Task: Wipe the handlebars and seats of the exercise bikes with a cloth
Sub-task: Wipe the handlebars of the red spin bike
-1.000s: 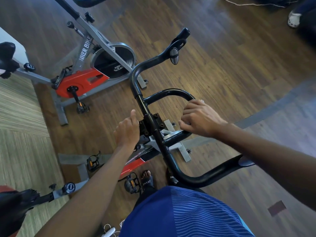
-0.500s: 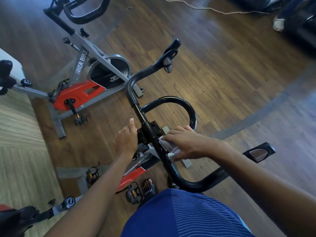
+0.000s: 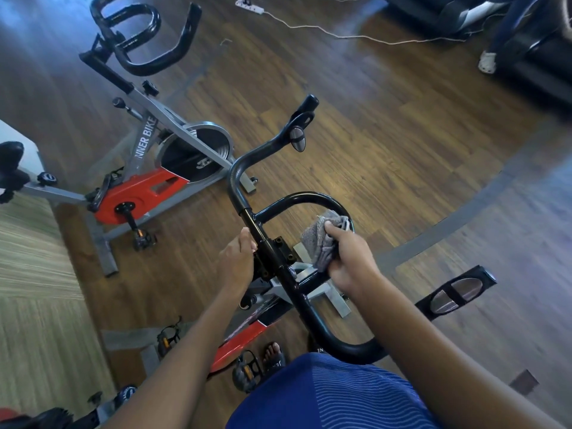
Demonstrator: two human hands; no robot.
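The black handlebars of the near exercise bike run diagonally across the middle of the head view. My right hand is shut on a grey cloth, pressed against the right side of the inner loop bar. My left hand rests against the left side of the handlebar clamp, fingers curled on it. A second grey and red bike stands at the left, its own black handlebars at the top left and its seat at the left edge.
Dark wooden floor lies all around. A power strip and white cable run along the top. Another person's leg and shoe stand at the top right by dark furniture. A striped rug covers the left. My sandalled foot is below the bars.
My right hand has slid the cloth from near the clamp out along the loop bar to its right side. The cloth now shows bunched above my fingers. My left hand stays at the clamp.
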